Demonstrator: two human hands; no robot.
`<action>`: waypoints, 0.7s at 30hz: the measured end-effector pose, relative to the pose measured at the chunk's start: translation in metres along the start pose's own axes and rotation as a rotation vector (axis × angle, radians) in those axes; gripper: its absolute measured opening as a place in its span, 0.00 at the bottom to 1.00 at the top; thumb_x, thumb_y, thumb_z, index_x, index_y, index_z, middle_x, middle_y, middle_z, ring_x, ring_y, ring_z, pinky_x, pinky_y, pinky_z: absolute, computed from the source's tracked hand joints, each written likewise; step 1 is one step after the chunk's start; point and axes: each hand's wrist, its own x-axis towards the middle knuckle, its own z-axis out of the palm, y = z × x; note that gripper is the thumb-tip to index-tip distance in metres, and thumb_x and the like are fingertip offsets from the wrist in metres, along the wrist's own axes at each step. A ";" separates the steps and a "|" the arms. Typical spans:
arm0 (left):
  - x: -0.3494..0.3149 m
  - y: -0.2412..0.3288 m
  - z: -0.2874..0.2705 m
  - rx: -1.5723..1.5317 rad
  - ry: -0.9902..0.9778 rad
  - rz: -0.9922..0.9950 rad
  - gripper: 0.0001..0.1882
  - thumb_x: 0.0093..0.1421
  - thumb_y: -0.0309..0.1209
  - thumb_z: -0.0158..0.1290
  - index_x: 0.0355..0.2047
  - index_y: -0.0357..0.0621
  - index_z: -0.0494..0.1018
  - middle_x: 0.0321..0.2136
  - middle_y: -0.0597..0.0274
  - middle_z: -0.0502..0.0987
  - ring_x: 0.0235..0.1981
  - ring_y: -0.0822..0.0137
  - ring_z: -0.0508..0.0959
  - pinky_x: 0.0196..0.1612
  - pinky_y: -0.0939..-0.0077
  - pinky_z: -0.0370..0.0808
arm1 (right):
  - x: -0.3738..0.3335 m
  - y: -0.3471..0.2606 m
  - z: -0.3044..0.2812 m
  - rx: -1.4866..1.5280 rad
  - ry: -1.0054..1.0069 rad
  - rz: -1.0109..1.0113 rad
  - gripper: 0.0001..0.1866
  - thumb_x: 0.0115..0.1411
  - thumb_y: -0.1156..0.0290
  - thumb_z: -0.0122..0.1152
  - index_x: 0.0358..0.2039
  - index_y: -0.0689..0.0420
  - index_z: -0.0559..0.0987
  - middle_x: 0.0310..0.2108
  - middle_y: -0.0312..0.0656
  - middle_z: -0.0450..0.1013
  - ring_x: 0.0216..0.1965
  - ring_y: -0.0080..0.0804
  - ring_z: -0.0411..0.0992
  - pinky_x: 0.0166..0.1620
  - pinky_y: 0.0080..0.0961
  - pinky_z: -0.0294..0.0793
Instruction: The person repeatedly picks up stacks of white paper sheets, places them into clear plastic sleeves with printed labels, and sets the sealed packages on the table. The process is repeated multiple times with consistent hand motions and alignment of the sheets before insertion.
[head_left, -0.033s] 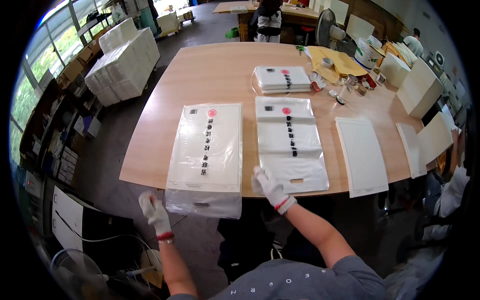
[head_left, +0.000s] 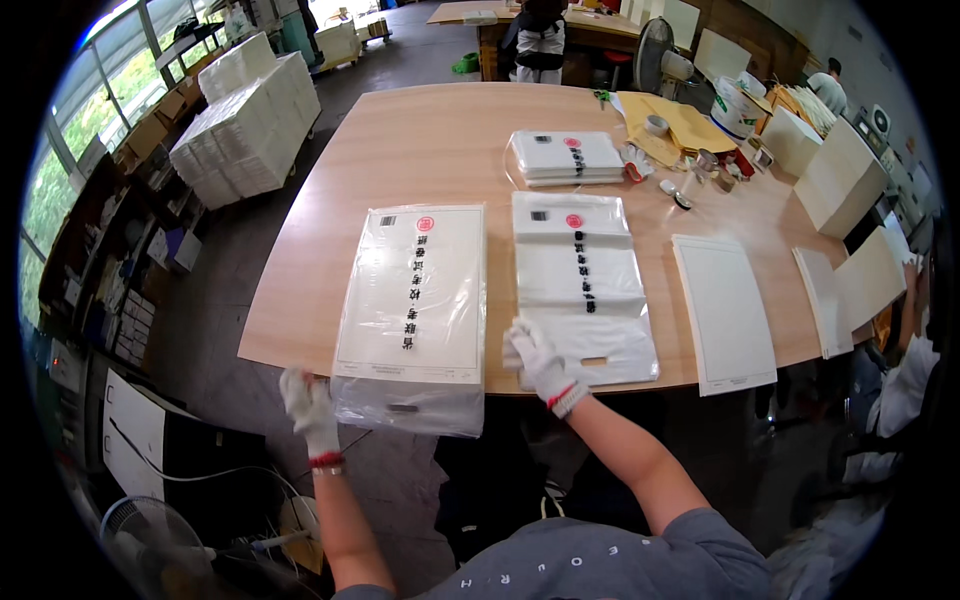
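My left hand (head_left: pixel 312 412), in a white glove with a red cuff, hovers off the table's front edge, left of a clear plastic bag (head_left: pixel 408 300). Its fingers look loosely apart, a little smeared, with nothing visible in them. Inside that bag lies a stack of white paper; the bag's handle end hangs over the edge. My right hand (head_left: pixel 540 366), gloved alike, is by the lower left corner of a pile of flat plastic bags (head_left: pixel 583 270) with a handle slot. Its fingers are spread and hold nothing I can see; whether they touch the pile is unclear.
Folded bags (head_left: pixel 566 158) lie farther back. White paper stacks (head_left: pixel 724 315) stand to the right. Tape rolls, brown envelopes (head_left: pixel 685 125) and a bucket (head_left: pixel 737 105) crowd the far right. Wrapped stacks (head_left: pixel 250 125) sit on the floor left. Other people are at the back and right.
Both hands have shifted: the left slightly up toward the table edge, the right a little up and to the right. The bags and paper stay where they were.
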 end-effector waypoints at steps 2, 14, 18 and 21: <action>0.022 -0.002 0.025 0.023 -0.148 -0.063 0.12 0.51 0.27 0.47 0.36 0.34 0.68 0.41 0.45 0.70 0.44 0.51 0.71 0.47 0.63 0.67 | 0.034 0.012 0.011 -0.448 -0.043 -0.153 0.18 0.63 0.62 0.48 0.50 0.58 0.66 0.34 0.44 0.69 0.33 0.31 0.70 0.37 0.21 0.71; 0.053 0.009 0.067 0.615 -0.521 -0.225 0.20 0.57 0.40 0.47 0.42 0.35 0.66 0.45 0.40 0.69 0.48 0.45 0.69 0.45 0.56 0.68 | 0.025 -0.013 0.073 -0.431 -0.131 0.085 0.36 0.57 0.57 0.52 0.58 0.66 0.52 0.48 0.62 0.65 0.50 0.54 0.65 0.53 0.36 0.62; -0.018 0.063 0.076 0.361 -0.224 0.396 0.20 0.51 0.28 0.53 0.45 0.37 0.67 0.47 0.42 0.69 0.50 0.44 0.68 0.49 0.61 0.70 | -0.050 0.026 0.049 -0.553 -0.175 -0.252 0.37 0.57 0.56 0.53 0.59 0.65 0.53 0.52 0.62 0.60 0.55 0.52 0.60 0.57 0.35 0.58; -0.085 0.110 0.089 0.038 -0.338 0.705 0.20 0.44 0.23 0.56 0.41 0.39 0.71 0.42 0.49 0.73 0.44 0.49 0.73 0.47 0.63 0.72 | -0.100 0.049 0.006 -0.471 -0.514 0.180 0.37 0.59 0.49 0.49 0.61 0.60 0.54 0.54 0.56 0.63 0.58 0.48 0.60 0.57 0.32 0.59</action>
